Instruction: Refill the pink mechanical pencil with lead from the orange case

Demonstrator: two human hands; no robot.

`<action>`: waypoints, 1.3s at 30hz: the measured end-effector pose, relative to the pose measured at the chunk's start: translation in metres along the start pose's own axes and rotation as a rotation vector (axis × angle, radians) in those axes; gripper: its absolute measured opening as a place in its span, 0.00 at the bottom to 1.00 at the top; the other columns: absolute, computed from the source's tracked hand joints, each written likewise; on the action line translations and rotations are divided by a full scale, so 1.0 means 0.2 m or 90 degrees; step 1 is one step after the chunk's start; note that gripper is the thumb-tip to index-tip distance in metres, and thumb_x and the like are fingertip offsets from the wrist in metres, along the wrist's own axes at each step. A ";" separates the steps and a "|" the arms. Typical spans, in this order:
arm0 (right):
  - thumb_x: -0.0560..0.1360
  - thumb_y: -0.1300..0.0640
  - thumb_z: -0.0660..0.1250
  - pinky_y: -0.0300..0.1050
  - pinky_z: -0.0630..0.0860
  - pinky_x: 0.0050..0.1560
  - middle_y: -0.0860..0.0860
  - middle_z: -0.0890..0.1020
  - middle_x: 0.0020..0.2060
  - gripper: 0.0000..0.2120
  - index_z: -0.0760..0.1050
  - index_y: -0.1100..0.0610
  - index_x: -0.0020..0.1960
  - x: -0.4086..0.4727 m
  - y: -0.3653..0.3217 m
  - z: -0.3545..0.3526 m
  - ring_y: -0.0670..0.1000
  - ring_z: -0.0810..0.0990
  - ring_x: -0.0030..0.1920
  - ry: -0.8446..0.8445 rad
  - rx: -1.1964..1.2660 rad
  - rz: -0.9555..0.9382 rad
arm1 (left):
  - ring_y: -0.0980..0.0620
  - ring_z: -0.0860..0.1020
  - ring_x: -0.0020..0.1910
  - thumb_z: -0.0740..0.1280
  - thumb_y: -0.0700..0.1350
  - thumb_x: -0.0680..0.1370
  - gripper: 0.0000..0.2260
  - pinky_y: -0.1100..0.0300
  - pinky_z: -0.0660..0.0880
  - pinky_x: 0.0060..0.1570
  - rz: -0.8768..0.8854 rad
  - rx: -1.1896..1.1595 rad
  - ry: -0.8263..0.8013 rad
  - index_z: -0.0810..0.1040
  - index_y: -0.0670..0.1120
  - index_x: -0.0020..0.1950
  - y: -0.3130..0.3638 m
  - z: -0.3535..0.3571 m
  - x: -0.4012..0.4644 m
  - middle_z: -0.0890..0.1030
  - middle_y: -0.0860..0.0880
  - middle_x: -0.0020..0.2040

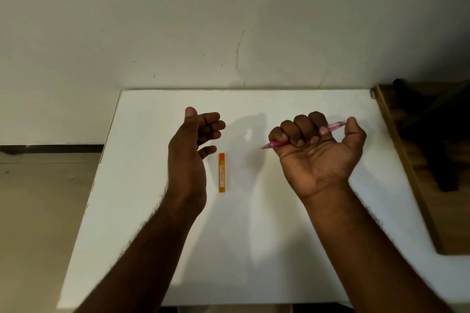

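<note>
The left hand (193, 145) hangs above the white table (279, 249), thumb up, its fingers loosely curled and holding nothing. Just to the right of its little finger, the orange case (222, 172) lies flat on the table, its long side pointing away from the person, apart from both hands. Further right, the right hand (318, 150) is raised palm-up in a fist around the pink mechanical pencil (337, 126), the tip poking out toward the left hand and the back end near the thumb; whether the thumb presses the end I cannot quite tell. Right of that hand sits a wooden surface (407, 173).
</note>
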State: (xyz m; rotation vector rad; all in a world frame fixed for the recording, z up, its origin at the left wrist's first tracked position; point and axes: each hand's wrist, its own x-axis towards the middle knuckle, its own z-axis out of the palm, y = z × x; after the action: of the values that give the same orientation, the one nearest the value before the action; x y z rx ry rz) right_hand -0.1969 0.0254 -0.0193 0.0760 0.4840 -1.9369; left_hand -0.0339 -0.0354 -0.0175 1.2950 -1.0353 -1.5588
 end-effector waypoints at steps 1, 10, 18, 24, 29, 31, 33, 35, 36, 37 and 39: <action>0.78 0.38 0.50 0.46 0.63 0.38 0.49 0.59 0.29 0.22 0.59 0.53 0.34 0.00 0.00 0.00 0.51 0.56 0.31 0.002 -0.006 0.000 | 0.52 0.81 0.51 0.53 0.59 0.84 0.22 0.52 0.74 0.54 0.000 0.000 0.000 0.84 0.49 0.52 0.00 0.00 0.00 0.87 0.49 0.51; 0.78 0.39 0.50 0.46 0.63 0.38 0.49 0.59 0.30 0.21 0.60 0.53 0.35 0.00 0.01 0.00 0.51 0.56 0.31 0.006 -0.026 0.004 | 0.52 0.81 0.50 0.53 0.59 0.84 0.23 0.51 0.74 0.55 -0.003 0.000 -0.006 0.84 0.49 0.52 0.00 0.00 0.00 0.87 0.49 0.51; 0.78 0.39 0.50 0.46 0.63 0.38 0.49 0.59 0.30 0.21 0.60 0.54 0.34 0.00 0.02 0.00 0.51 0.56 0.31 0.007 -0.027 -0.002 | 0.52 0.81 0.50 0.53 0.59 0.84 0.22 0.50 0.74 0.55 -0.006 -0.002 -0.004 0.84 0.49 0.52 0.01 0.00 0.00 0.87 0.48 0.51; 0.77 0.39 0.53 0.46 0.63 0.38 0.49 0.58 0.30 0.21 0.60 0.53 0.35 0.00 0.02 0.00 0.51 0.56 0.32 0.007 -0.032 0.001 | 0.51 0.81 0.51 0.53 0.60 0.84 0.23 0.49 0.74 0.56 -0.006 0.001 -0.012 0.84 0.50 0.52 0.00 0.00 0.00 0.87 0.48 0.51; 0.78 0.37 0.51 0.46 0.63 0.38 0.49 0.59 0.30 0.23 0.60 0.54 0.35 0.00 0.02 0.00 0.51 0.56 0.32 0.001 -0.024 0.002 | 0.51 0.81 0.50 0.53 0.60 0.84 0.23 0.49 0.74 0.56 -0.009 0.003 -0.014 0.84 0.49 0.52 0.00 0.00 0.00 0.87 0.48 0.51; 0.78 0.37 0.50 0.46 0.63 0.38 0.49 0.58 0.29 0.23 0.60 0.54 0.35 0.00 0.02 0.00 0.51 0.56 0.32 0.006 -0.026 -0.001 | 0.51 0.81 0.50 0.53 0.60 0.84 0.23 0.49 0.74 0.56 -0.009 0.004 -0.016 0.84 0.49 0.52 0.00 0.00 0.00 0.87 0.48 0.51; 0.78 0.39 0.50 0.46 0.63 0.37 0.49 0.58 0.29 0.21 0.59 0.54 0.34 0.00 0.02 0.01 0.51 0.56 0.31 0.014 -0.026 -0.004 | 0.52 0.81 0.50 0.52 0.60 0.84 0.23 0.49 0.74 0.56 -0.011 0.005 -0.018 0.84 0.49 0.52 0.00 0.00 0.00 0.87 0.48 0.51; 0.78 0.39 0.50 0.46 0.63 0.37 0.49 0.58 0.29 0.21 0.59 0.54 0.34 0.00 0.02 0.01 0.51 0.56 0.31 0.013 -0.020 -0.001 | 0.52 0.81 0.50 0.52 0.60 0.84 0.23 0.50 0.74 0.55 -0.012 0.005 -0.019 0.84 0.49 0.52 0.00 0.00 0.00 0.87 0.48 0.51; 0.78 0.38 0.50 0.46 0.63 0.37 0.49 0.58 0.29 0.22 0.59 0.54 0.34 -0.01 0.02 0.01 0.51 0.56 0.31 0.010 -0.018 0.002 | 0.51 0.81 0.50 0.52 0.60 0.84 0.23 0.50 0.74 0.55 -0.012 0.005 -0.020 0.84 0.49 0.52 0.00 0.00 0.00 0.87 0.48 0.51; 0.78 0.37 0.51 0.46 0.63 0.37 0.49 0.58 0.30 0.22 0.59 0.54 0.35 -0.01 0.02 0.00 0.51 0.56 0.31 0.007 -0.017 0.005 | 0.51 0.81 0.50 0.52 0.60 0.84 0.23 0.49 0.74 0.55 -0.012 0.005 -0.020 0.84 0.49 0.52 0.00 0.00 0.00 0.87 0.48 0.51; 0.77 0.37 0.51 0.46 0.63 0.37 0.49 0.58 0.30 0.22 0.59 0.54 0.35 -0.01 0.02 0.00 0.51 0.55 0.31 0.004 -0.020 0.006 | 0.51 0.81 0.50 0.52 0.60 0.84 0.23 0.49 0.74 0.56 -0.012 0.005 -0.020 0.84 0.49 0.52 0.00 0.00 0.00 0.87 0.48 0.51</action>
State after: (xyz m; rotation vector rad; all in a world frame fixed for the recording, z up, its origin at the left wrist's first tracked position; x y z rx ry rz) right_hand -0.1922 0.0246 -0.0194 0.0644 0.5182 -1.9201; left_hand -0.0336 -0.0358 -0.0174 1.2926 -1.0527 -1.5963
